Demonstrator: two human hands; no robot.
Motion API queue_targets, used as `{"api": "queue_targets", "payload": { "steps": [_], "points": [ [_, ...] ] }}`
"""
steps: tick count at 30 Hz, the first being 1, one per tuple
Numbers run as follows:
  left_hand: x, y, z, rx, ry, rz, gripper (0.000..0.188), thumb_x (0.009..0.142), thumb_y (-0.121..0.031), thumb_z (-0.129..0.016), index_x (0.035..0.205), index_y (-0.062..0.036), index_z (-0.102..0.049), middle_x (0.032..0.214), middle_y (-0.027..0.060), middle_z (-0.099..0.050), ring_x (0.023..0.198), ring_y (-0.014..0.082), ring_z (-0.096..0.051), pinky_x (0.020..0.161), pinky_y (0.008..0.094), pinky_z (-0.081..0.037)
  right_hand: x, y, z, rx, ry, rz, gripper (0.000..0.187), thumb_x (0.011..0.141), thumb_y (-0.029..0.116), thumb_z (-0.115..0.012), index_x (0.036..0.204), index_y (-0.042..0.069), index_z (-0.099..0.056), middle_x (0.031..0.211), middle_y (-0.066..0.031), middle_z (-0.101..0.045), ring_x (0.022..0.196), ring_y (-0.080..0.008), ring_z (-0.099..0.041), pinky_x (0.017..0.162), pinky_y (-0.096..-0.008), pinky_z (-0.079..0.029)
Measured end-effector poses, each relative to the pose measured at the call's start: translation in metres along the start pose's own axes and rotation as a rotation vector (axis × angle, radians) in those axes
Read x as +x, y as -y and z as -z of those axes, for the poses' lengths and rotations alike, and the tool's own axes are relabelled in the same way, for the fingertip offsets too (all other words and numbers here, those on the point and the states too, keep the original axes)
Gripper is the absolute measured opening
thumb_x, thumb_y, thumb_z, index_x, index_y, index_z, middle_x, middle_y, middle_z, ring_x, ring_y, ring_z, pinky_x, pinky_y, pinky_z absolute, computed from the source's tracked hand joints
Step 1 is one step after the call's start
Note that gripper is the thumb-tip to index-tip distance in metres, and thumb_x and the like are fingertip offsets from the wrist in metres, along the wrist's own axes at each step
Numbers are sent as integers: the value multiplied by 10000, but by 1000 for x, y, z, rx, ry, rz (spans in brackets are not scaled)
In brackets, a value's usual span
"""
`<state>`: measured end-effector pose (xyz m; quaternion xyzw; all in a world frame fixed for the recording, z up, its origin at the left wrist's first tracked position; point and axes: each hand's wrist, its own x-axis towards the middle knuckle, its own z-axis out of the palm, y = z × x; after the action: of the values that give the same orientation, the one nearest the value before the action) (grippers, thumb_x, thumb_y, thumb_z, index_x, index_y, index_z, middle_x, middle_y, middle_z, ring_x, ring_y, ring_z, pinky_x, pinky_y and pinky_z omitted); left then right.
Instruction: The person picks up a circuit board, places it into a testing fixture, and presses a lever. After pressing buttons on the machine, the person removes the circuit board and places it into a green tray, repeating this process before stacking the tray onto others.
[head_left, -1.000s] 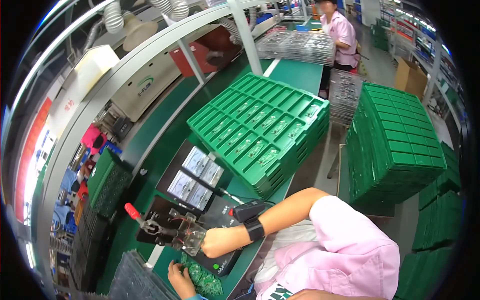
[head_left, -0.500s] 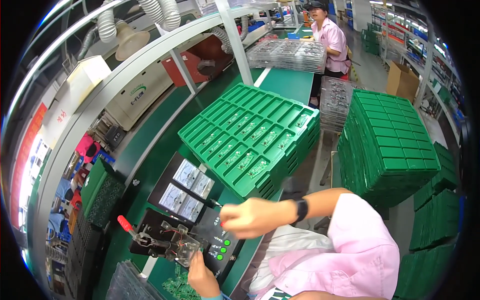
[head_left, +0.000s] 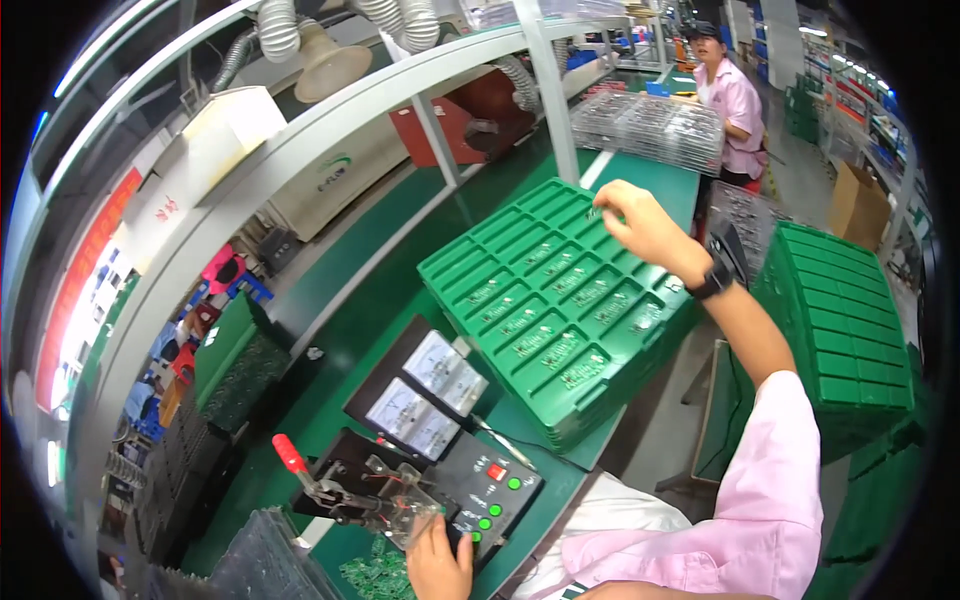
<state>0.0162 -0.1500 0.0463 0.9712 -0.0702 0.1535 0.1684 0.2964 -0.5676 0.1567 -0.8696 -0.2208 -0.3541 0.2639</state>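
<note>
My right hand (head_left: 645,232) is over the far side of a green compartment tray (head_left: 490,365), fingers pinched on a small circuit board (head_left: 596,211) mostly hidden by the fingertips. Several green circuit boards (head_left: 582,372) lie in the nearer compartments. At the bottom, my left hand (head_left: 438,562) has its fingers stretched out and its thumb apart, touching the edge of a clear plastic plate (head_left: 412,512) on the test fixture. A toggle clamp with a red handle (head_left: 289,453) stands at the fixture's left. Beside it, a black control box (head_left: 480,480) carries green buttons and a red switch.
Panel meters (head_left: 425,390) stand behind the control box. Loose circuit boards (head_left: 378,575) lie beside my left hand. More green trays (head_left: 840,330) are stacked at right. A co-worker (head_left: 738,105) stands beyond stacked clear trays (head_left: 650,128). A metal frame post (head_left: 547,95) rises behind the tray.
My right hand has gone from the control box up and away to the far part of the green tray. My left hand stays at the fixture. The view has shifted.
</note>
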Motion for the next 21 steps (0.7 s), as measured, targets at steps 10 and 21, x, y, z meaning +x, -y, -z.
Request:
{"api": "queue_targets", "payload": {
  "steps": [10, 21],
  "points": [
    [-21, -9, -14, 48, 87, 90, 675, 843, -251, -676, 1387, 46, -407, 1422, 247, -411, 1346, 363, -369, 1125, 437, -276, 78, -115, -164, -290, 238, -341, 411, 878, 361, -552, 1092, 16, -615, 1184, -213, -565, 1150, -366, -538, 1003, -534, -395],
    [68, -19, 84, 240, -706, -98, 355, 898, -160, -590, 1195, 34, -583, 1259, 228, -564, 1143, 399, -549, 1002, 459, -415, 77, -85, -114, -296, 387, -396, 604, 908, 583, -459, 1246, 105, -607, 1304, -147, -542, 1279, -385, -440, 1063, -698, -194]
  ]
}}
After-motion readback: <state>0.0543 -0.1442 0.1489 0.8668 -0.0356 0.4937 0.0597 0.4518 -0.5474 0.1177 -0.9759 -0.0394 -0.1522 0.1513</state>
